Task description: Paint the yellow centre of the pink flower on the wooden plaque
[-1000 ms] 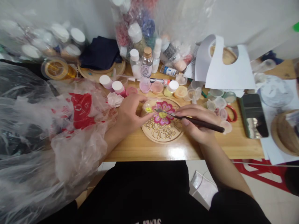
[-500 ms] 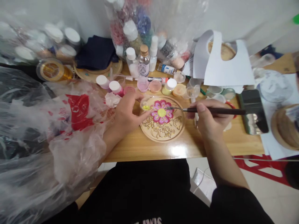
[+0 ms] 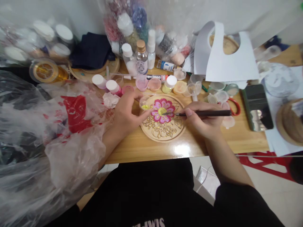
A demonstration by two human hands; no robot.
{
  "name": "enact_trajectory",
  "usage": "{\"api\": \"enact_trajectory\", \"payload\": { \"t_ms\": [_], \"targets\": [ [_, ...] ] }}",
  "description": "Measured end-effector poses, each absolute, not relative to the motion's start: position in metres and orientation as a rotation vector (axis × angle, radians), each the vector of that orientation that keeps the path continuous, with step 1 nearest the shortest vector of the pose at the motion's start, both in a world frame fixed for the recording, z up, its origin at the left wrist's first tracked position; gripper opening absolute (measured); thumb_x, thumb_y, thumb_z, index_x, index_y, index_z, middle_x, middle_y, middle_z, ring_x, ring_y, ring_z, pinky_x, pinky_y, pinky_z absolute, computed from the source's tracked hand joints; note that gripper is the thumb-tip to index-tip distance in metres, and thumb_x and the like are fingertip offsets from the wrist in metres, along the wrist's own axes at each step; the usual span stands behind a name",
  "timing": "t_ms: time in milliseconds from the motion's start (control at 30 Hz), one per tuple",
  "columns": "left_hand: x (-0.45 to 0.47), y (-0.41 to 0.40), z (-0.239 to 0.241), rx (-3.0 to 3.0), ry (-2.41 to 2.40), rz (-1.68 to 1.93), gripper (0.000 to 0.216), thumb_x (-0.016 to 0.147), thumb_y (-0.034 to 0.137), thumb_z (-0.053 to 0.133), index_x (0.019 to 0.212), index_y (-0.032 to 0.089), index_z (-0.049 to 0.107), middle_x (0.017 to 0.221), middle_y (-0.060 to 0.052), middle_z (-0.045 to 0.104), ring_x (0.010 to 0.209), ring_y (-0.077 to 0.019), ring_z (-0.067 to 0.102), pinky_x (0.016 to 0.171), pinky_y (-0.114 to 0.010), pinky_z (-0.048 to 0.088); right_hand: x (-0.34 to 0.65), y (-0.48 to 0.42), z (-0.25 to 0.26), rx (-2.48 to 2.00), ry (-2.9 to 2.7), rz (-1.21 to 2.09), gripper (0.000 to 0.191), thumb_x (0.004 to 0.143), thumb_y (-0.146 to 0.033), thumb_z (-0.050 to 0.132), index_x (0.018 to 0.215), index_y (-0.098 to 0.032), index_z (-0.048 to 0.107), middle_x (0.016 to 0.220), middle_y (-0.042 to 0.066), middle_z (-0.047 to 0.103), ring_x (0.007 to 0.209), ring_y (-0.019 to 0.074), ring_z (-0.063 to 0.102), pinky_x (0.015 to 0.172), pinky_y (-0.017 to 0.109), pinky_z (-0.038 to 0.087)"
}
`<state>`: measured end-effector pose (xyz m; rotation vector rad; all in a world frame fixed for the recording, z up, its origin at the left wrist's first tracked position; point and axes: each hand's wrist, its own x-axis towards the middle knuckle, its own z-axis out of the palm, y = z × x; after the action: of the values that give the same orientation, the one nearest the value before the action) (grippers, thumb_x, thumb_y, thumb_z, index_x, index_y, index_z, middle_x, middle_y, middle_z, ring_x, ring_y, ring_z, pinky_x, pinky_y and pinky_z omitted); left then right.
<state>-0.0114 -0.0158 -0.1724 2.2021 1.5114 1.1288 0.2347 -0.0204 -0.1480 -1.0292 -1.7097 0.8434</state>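
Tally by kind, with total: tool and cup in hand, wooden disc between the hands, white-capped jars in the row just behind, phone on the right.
Tool in right hand: 1
Cup in left hand: 1
Disc: 1
White-capped jars: 3
Phone: 1
Total: 7

Black shirt (image 3: pixel 153 192): white letters (image 3: pixel 155 222), perhaps "IWIS" as seen; bottle labels (image 3: pixel 142 66) illegible.

The plaque (image 3: pixel 163 127) lies on the table (image 3: pixel 149 153) before the bottles (image 3: pixel 141 61).
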Motion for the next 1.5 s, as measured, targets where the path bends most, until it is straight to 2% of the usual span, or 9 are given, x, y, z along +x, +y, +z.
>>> {"api": "enact_trajectory", "payload": {
  "t_ms": [200, 700, 1067, 1500],
  "targets": [
    [-0.012, -0.016, -0.172, 2.223, 1.510, 1.140, 0.037, 0.076, 0.030, 0.075, 0.106, 0.020, 0.055, 0.097, -0.002, 0.066, 0.087, -0.0169, 0.065, 0.081, -0.032, 0.055, 0.233, -0.020, -0.147, -1.018, -1.755, 0.816, 0.014, 0.086, -0.020, 0.064, 0.076, -0.024, 0.073, 0.064, -0.001, 0.070, 0.052, 0.0110, 0.062, 0.045, 0.024, 0.045],
    [-0.012, -0.016, -0.172, 2.182, 1.540, 1.084, 0.040, 0.077, 0.035, 0.075, 0.108, 0.021, 0.054, 0.099, -0.003, 0.065, 0.090, -0.0185, 0.065, 0.083, -0.035, 0.055, 0.231, -0.020, -0.147, -1.091, -1.735, 0.774, 0.014, 0.087, -0.027, 0.064, 0.075, -0.026, 0.073, 0.064, 0.000, 0.071, 0.050, 0.0126, 0.062, 0.045, 0.027, 0.047],
    [-0.011, -0.015, -0.171, 2.210, 1.515, 1.113, 0.036, 0.078, 0.033, 0.074, 0.105, 0.022, 0.054, 0.095, -0.001, 0.065, 0.086, -0.0170, 0.065, 0.080, -0.033, 0.055, 0.230, -0.020, -0.148, -1.056, -1.784, 0.751, 0.011, 0.085, -0.021, 0.065, 0.081, -0.026, 0.074, 0.069, -0.001, 0.074, 0.054, 0.0121, 0.065, 0.047, 0.025, 0.049],
    [-0.011, -0.015, -0.172, 2.240, 1.481, 1.147, 0.035, 0.078, 0.031, 0.073, 0.105, 0.020, 0.054, 0.094, -0.001, 0.066, 0.085, -0.0151, 0.065, 0.079, -0.030, 0.054, 0.234, -0.021, -0.157, -1.108, -1.649, 0.699, 0.011, 0.087, -0.027, 0.066, 0.081, -0.025, 0.075, 0.068, 0.000, 0.072, 0.055, 0.0125, 0.064, 0.050, 0.027, 0.049]
  ]
}}
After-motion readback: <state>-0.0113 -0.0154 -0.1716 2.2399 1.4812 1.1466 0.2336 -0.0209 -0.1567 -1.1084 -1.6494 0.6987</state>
